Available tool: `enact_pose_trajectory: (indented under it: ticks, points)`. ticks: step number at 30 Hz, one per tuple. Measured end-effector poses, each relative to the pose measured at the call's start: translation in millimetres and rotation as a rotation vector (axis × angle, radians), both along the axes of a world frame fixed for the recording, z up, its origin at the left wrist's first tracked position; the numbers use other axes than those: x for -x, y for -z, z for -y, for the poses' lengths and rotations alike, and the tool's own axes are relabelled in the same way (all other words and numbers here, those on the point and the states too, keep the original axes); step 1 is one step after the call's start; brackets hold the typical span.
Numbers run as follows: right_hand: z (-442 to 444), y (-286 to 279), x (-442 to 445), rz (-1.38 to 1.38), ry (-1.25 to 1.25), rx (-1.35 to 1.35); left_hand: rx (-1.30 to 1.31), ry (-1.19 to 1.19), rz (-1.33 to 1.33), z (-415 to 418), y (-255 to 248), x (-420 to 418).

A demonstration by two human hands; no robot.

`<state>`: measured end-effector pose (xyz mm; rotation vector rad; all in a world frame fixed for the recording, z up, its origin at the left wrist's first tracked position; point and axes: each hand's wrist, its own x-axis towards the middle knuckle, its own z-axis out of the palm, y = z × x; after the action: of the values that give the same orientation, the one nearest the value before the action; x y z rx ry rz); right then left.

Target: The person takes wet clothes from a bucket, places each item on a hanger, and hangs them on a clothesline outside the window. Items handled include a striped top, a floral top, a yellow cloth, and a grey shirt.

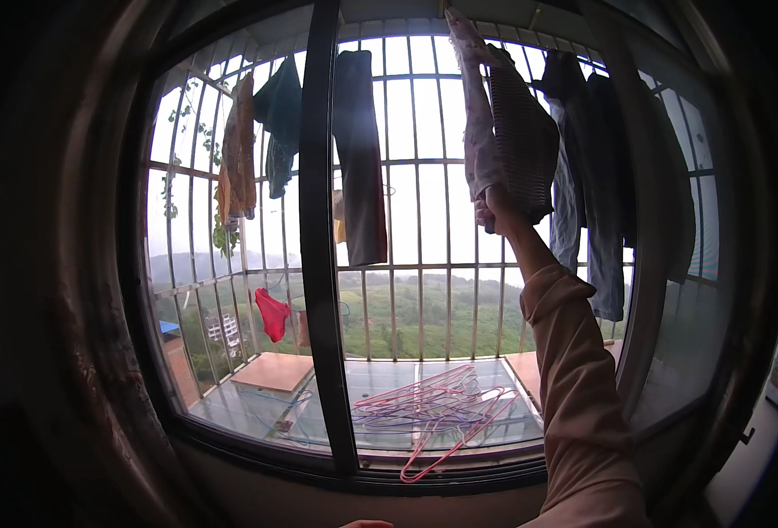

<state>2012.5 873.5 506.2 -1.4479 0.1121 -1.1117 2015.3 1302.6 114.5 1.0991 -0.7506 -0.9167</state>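
Observation:
My right arm reaches up through the window opening. At its end my right hand (498,212) grips the lower end of a pale patterned garment (479,125) that hangs from above. Directly beside it hangs a dark striped knit garment (524,138), its lower edge close to my fingers. Only a sliver of my left hand (366,524) shows at the bottom edge of the view; its fingers are hidden. Below my right arm, a loose pile of pink, white and purple clothes hangers (435,402) lies on the glass ledge (382,376).
A dark window frame post (323,231) stands left of the opening. Metal bars (419,218) enclose the space outside. Grey trousers (362,158), dark clothes (600,152) and red underwear (273,314) hang there. One pink hanger (422,474) sticks out over the sill.

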Motion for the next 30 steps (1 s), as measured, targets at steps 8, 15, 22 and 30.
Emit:
enact_pose_trajectory:
  ticks: [8, 15, 22, 30]
  points:
    - [26, 77, -12, 0.044, 1.019, 0.451, -0.069, 0.135, -0.030, -15, 2, 6]
    - [-61, 183, 10, 0.052, 1.119, 0.445, -0.145, 0.074, -0.112, -38, 7, 4]
    - [-217, 452, 103, -0.238, 0.699, 0.333, -0.196, 0.185, -0.199, -38, 13, 12]
    - [-345, 579, 278, -0.877, 0.810, -0.018, -0.493, 0.224, -0.352, -48, 92, -20]
